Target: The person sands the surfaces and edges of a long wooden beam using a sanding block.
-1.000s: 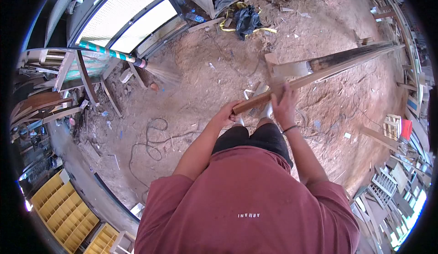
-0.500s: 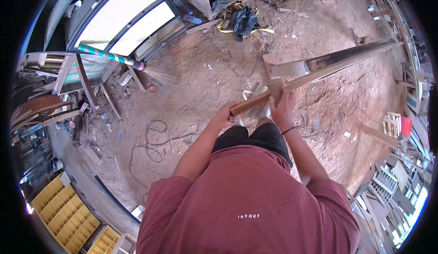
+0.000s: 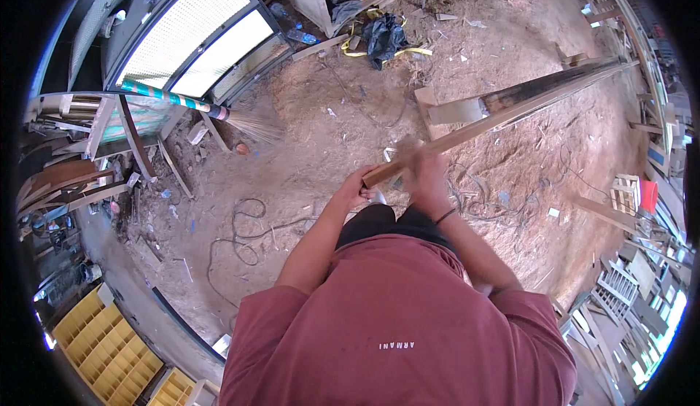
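Note:
A long wooden strip point(image 3: 467, 134) slants from my lap up to the right, its far end near a dark plank point(image 3: 539, 94). My left hand point(image 3: 357, 188) is closed around the strip's near end. Over the strip, a short way from that end, is my right hand point(image 3: 429, 181), smeared by motion. A blurred brown piece point(image 3: 410, 151), perhaps a folded sheet, shows at its fingers against the wood. The fingers themselves are hard to make out. Beneath the strip's middle stands a pale wooden block point(image 3: 458, 112).
Cables point(image 3: 251, 231) lie looped on the dirt floor. A broom point(image 3: 219, 113) leans at the left by a metal-framed panel point(image 3: 211, 34). A black plastic bag point(image 3: 384, 40) lies at the back. A red container point(image 3: 648, 196) and scrap wood stand at the right.
My right hand has slid down-left along the strip toward my left hand, taking the blurred brown piece with it. My left hand stays at the strip's near end.

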Available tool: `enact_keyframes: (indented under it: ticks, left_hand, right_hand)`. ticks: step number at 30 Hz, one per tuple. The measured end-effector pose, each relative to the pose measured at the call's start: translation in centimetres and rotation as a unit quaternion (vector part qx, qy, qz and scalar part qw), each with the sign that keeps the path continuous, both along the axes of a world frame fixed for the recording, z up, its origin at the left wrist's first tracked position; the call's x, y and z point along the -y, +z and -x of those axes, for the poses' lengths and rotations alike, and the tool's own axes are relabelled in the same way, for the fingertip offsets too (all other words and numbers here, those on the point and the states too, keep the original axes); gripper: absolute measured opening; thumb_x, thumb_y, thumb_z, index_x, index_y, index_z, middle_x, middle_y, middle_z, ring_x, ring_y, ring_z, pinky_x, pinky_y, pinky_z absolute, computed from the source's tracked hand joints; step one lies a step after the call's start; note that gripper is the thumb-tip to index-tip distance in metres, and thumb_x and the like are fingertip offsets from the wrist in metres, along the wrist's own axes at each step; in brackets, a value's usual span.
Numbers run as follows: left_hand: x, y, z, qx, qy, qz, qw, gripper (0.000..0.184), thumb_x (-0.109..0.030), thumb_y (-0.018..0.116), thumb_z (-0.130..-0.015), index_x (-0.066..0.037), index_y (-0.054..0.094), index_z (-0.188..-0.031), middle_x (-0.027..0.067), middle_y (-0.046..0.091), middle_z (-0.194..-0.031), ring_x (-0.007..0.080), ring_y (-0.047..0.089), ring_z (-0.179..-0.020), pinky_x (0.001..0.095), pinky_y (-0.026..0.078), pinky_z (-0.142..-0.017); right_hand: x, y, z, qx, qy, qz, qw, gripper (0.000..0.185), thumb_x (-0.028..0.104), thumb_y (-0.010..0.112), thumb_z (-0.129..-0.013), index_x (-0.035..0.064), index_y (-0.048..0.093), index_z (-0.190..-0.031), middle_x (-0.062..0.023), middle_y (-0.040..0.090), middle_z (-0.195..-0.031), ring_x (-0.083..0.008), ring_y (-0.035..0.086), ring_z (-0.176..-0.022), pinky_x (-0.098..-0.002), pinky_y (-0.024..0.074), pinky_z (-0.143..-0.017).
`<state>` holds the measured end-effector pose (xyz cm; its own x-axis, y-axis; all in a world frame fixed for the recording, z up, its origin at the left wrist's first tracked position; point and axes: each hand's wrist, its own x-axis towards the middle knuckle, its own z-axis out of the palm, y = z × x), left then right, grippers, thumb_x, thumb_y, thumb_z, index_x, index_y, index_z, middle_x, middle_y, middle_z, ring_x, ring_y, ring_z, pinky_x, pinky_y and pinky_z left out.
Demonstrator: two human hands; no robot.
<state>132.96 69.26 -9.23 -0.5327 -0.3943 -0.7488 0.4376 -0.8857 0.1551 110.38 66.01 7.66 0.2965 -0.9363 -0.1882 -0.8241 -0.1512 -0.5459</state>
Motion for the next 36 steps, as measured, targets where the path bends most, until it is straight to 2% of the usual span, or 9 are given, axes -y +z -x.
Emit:
enact_keyframes:
  ticks: [4,6,11,14,19,22,26,29,36]
  left_hand:
    - [0.2,3.1,2.3,0.123,0.121,-0.069,0.983,0.026,-0.039,0.062,-0.109,-0.015,0.068,-0.100,-0.0018,0.055,-0.079,0.0078,0.040,-0.054,0.0280,0.029,-0.046]
    - [-1.2,-3.2,-1.1,-0.014,0.038,-0.013,0.999,0.030,-0.041,0.061,-0.110,-0.013,0.071,-0.114,-0.0035,0.065,-0.078,0.0105,0.052,-0.055,0.0302,0.037,-0.045]
    - [-0.4,-2.0,-1.1,-0.043,-0.006,0.019,0.999,0.034,-0.046,0.056,-0.112,-0.016,0.072,-0.109,-0.0039,0.061,-0.073,0.0093,0.043,-0.046,0.0269,0.031,-0.041]
    - [-0.4,-0.4,-0.1,0.004,0.030,-0.009,1.000,0.034,-0.046,0.056,-0.112,-0.016,0.072,-0.109,-0.0043,0.054,-0.068,0.0081,0.039,-0.043,0.0259,0.027,-0.040]
    - [1.6,4.6,1.9,0.168,0.149,-0.145,0.964,0.031,-0.041,0.058,-0.112,-0.013,0.071,-0.111,-0.0044,0.046,-0.062,0.0065,0.036,-0.043,0.0251,0.025,-0.040]
    - [-0.2,-0.2,-0.6,-0.033,0.029,-0.009,0.999,0.029,-0.040,0.060,-0.111,-0.014,0.072,-0.114,-0.0036,0.048,-0.063,0.0072,0.036,-0.043,0.0245,0.026,-0.039]
    - [0.0,-1.0,0.1,-0.075,0.009,-0.028,0.997,0.028,-0.039,0.060,-0.110,-0.014,0.072,-0.115,-0.0026,0.052,-0.065,0.0091,0.037,-0.043,0.0251,0.028,-0.039]
    - [-0.2,1.1,3.6,0.166,0.180,-0.020,0.969,0.029,-0.040,0.062,-0.110,-0.013,0.071,-0.112,-0.0011,0.058,-0.069,0.0111,0.039,-0.044,0.0258,0.029,-0.040]
    - [-0.3,-2.6,-1.8,-0.143,0.012,0.012,0.990,0.035,-0.044,0.058,-0.111,-0.013,0.072,-0.103,-0.0009,0.062,-0.072,0.0119,0.040,-0.044,0.0264,0.029,-0.040]
  right_hand:
    - [-5.4,-2.8,-4.5,0.112,0.067,0.115,0.985,0.069,0.019,0.076,-0.091,-0.0001,0.053,-0.153,-0.0282,0.064,-0.127,-0.0488,0.059,-0.124,-0.0585,0.0484,-0.103]
    - [-3.7,-4.6,-1.7,0.064,0.092,0.047,0.993,0.076,0.027,0.078,-0.094,-0.0034,0.047,-0.157,-0.0274,0.058,-0.133,-0.0472,0.053,-0.130,-0.0587,0.0448,-0.111]
    - [-0.2,-4.5,5.0,-0.033,-0.167,0.159,0.973,0.067,0.021,0.076,-0.097,0.0010,0.048,-0.154,-0.0263,0.056,-0.132,-0.0502,0.054,-0.122,-0.0606,0.0440,-0.108]
    - [-3.3,-7.0,-0.9,0.036,0.025,0.089,0.995,0.069,0.022,0.078,-0.093,0.0021,0.050,-0.153,-0.0273,0.055,-0.136,-0.0496,0.053,-0.125,-0.0614,0.0425,-0.110]
    - [-3.4,-4.0,-2.6,0.105,0.033,0.151,0.982,0.065,0.018,0.077,-0.087,-0.0011,0.055,-0.145,-0.0273,0.063,-0.123,-0.0502,0.057,-0.122,-0.0599,0.0466,-0.103]
    - [0.2,-5.3,5.6,-0.013,-0.164,0.195,0.967,0.060,0.016,0.075,-0.085,-0.0011,0.058,-0.140,-0.0286,0.063,-0.123,-0.0514,0.057,-0.120,-0.0620,0.0458,-0.100]
    - [-0.6,-4.2,0.7,0.023,-0.044,0.058,0.997,0.054,0.018,0.077,-0.087,-0.0006,0.062,-0.136,-0.0285,0.061,-0.121,-0.0506,0.056,-0.118,-0.0610,0.0464,-0.102]
    - [-5.2,-3.3,-5.0,0.115,0.008,0.122,0.986,0.053,0.017,0.076,-0.088,0.0008,0.063,-0.137,-0.0285,0.063,-0.124,-0.0493,0.057,-0.120,-0.0595,0.0483,-0.104]
    - [1.2,-3.4,5.8,0.015,-0.198,0.148,0.969,0.060,0.012,0.074,-0.090,0.0035,0.057,-0.147,-0.0266,0.065,-0.124,-0.0486,0.057,-0.122,-0.0592,0.0481,-0.104]
